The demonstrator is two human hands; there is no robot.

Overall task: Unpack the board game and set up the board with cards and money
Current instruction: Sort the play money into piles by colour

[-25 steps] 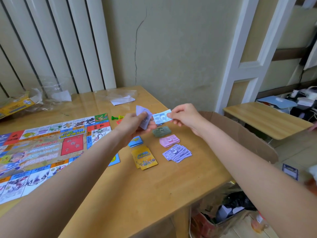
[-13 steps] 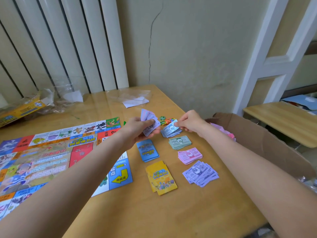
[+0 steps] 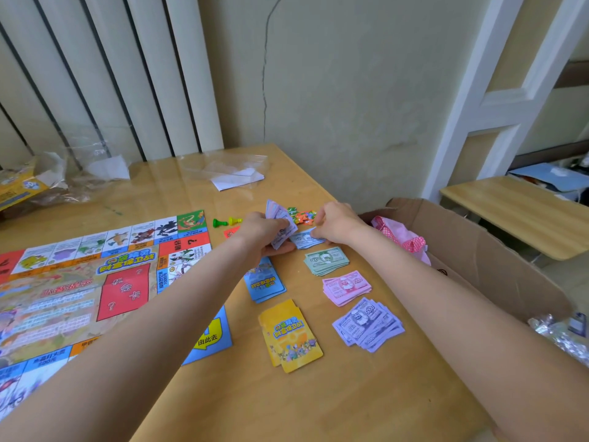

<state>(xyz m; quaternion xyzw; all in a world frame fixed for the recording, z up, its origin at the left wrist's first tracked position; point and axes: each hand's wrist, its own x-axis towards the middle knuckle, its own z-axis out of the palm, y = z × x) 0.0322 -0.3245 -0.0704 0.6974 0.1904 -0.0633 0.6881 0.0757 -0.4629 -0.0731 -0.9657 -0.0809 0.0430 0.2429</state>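
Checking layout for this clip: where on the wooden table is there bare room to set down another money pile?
Bare wood lies on the near side of the yellow card deck and the purple banknote pile, up to the wooden table edge. Crowded: the column of blue, green and pink banknote piles, where the left hand and right hand work.

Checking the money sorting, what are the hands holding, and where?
Left hand grips a fan of bills by its lower end; right hand pinches the blue bills at their edge.

My wooden table carries the game board, blue cards, yellow cards, green, pink, purple money piles
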